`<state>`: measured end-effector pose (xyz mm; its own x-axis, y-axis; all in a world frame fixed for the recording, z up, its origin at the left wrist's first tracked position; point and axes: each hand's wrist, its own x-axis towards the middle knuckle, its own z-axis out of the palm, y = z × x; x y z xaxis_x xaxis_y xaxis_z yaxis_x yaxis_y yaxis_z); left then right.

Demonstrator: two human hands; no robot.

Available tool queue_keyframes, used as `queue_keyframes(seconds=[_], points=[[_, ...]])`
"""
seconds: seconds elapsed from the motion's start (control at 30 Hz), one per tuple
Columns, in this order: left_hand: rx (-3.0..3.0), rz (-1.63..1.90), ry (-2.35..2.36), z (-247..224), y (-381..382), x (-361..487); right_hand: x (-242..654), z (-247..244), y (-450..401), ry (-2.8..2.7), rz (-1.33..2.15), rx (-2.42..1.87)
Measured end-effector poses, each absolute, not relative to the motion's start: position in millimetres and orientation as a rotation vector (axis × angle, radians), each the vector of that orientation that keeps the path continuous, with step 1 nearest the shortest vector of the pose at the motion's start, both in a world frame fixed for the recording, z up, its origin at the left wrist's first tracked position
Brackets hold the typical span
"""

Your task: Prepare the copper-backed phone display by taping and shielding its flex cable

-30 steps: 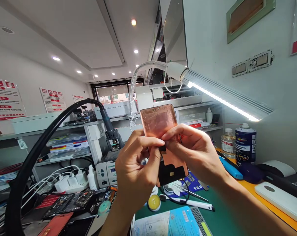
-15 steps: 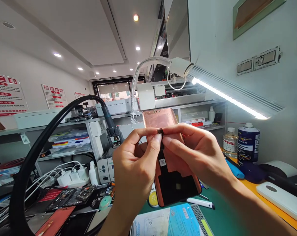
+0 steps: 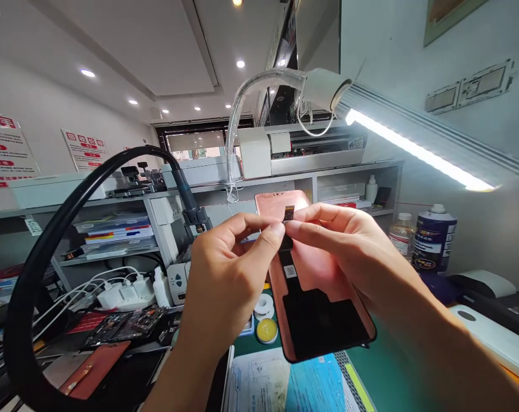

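A phone screen [image 3: 323,269] is held up before me, its copper-coloured back towards me, with a black film over the lower part and a small QR label on a black strip. From that strip a black flex cable [image 3: 289,213] rises, its end with gold-coloured marks sticking up between my fingertips. My left hand [image 3: 231,263] pinches the cable from the left, thumb in front. From the right, my right hand [image 3: 349,240] pinches it with thumb and forefinger; its other fingers are hidden behind the screen. Both thumbs nearly meet at the cable.
Below lie a blue and white printed sheet [image 3: 285,380] and a yellow round tin [image 3: 266,331] on a green mat. A black hose arm [image 3: 23,292] curves at left, near phone boards [image 3: 124,327]. A lit lamp [image 3: 418,149] hangs above right; a spray can [image 3: 434,240] stands beneath.
The cable's end now stands upright above my fingertips, where before it was mostly covered by my fingers. The screen's lower end has swung slightly right. The camera view has shifted a little.
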<state>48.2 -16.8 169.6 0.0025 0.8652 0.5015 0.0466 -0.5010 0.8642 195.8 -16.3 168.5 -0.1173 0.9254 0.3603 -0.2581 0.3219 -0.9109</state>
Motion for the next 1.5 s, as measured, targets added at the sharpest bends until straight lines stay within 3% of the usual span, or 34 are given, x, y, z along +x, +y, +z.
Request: queue_keyframes(seconds=[1.2, 1.5], points=[[1.629, 1.533, 0.914, 170.9, -15.6, 46.5, 196.2, 168.5, -17.2, -1.295, 1.164, -0.663], [1.764, 1.271, 0.838, 169.1, -12.0, 34.6, 198.0, 160.6, -4.6, -1.363, 1.040, -0.663]])
